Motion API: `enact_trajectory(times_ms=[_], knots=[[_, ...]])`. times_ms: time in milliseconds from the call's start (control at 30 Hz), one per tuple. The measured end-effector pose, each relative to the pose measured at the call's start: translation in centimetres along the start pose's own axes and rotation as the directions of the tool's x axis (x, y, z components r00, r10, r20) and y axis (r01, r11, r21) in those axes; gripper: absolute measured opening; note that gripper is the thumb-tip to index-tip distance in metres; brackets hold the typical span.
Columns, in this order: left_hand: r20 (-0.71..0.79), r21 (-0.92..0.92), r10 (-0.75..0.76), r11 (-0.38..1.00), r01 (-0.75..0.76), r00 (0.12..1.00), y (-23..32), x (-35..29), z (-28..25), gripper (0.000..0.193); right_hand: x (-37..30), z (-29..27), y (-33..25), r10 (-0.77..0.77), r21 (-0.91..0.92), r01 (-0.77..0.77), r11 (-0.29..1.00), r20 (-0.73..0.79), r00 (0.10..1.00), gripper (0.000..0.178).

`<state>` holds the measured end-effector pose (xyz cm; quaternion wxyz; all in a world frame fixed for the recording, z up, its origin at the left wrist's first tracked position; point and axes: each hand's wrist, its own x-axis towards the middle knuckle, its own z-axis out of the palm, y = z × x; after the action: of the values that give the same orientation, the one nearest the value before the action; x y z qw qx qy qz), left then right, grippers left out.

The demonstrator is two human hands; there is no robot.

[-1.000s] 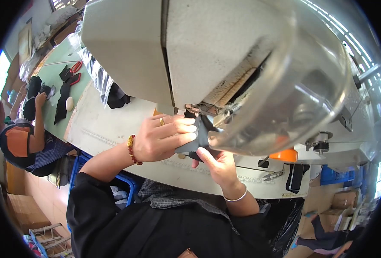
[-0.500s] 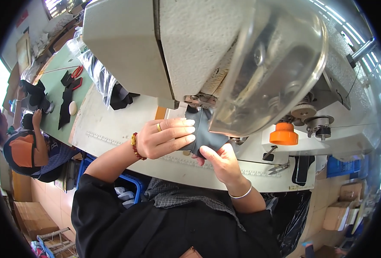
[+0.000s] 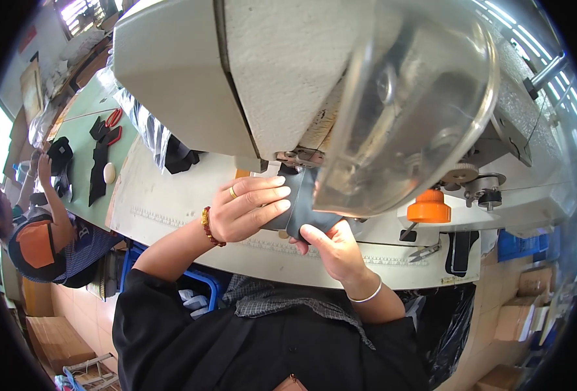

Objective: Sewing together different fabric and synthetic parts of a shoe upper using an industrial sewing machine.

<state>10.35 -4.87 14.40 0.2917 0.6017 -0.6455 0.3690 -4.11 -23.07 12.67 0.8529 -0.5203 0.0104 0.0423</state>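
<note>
A dark grey, leather-like piece (image 3: 305, 203) lies under the presser foot area (image 3: 300, 158) of a large pale sewing machine (image 3: 295, 78). A seam or fold line runs down it. My left hand (image 3: 253, 207) rests flat on its left part, fingers stretched out side by side. At its near right edge, my right hand (image 3: 335, 251) pinches the piece, thumb on top and fingers mostly hidden beneath. The clear plastic guard (image 3: 409, 124) hangs just above and covers part of the piece's right side. The needle cannot be made out.
To the right are an orange knob (image 3: 430, 208), thread snips (image 3: 425, 254) and a black flat object (image 3: 461, 253). Black cut pieces (image 3: 98, 173) and red-handled scissors (image 3: 113, 118) lie on the green table at left. A co-worker (image 3: 57, 244) sits there. A ruler strip (image 3: 393, 260) edges my table.
My view has shifted slightly. Both hands keep nearly the same hold on the dark grey piece. At left, the co-worker's arms and a black item have moved.
</note>
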Motion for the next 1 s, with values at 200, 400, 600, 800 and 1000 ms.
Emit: enact_trajectory(times_ms=[200, 400, 600, 800, 1000], knots=[[0.063, -0.01, 0.028, 1.0, -0.028, 0.998, -0.1, 0.3, 0.0, 0.023, -0.1, 0.3, 0.0, -0.036, -0.055, 0.035, 0.998, -0.021, 0.999, 0.016], [0.035, -0.048, 0.067, 0.997, -0.065, 0.997, -0.5, -0.2, 0.3, 0.026, -0.2, 0.2, 0.2, -0.004, -0.039, 0.004, 0.999, 0.009, 1.0, 0.023], [0.041, -0.06, 0.086, 0.995, -0.084, 0.995, -0.5, -0.1, 0.2, 0.031, -0.3, 0.3, 0.1, 0.05, -0.097, -0.053, 0.994, -0.03, 0.998, 0.021], [0.035, 0.014, 0.165, 0.986, -0.166, 0.986, -0.5, 1.0, -0.1, 0.028, -0.4, 0.5, 0.0, 0.039, -0.038, -0.04, 0.998, -0.034, 0.999, 0.021], [0.0, 0.07, 0.191, 0.979, -0.191, 0.982, -0.4, 1.8, -0.6, 0.021, -0.4, 0.6, -0.3, 0.052, -0.134, -0.058, 0.989, -0.043, 0.998, 0.021]])
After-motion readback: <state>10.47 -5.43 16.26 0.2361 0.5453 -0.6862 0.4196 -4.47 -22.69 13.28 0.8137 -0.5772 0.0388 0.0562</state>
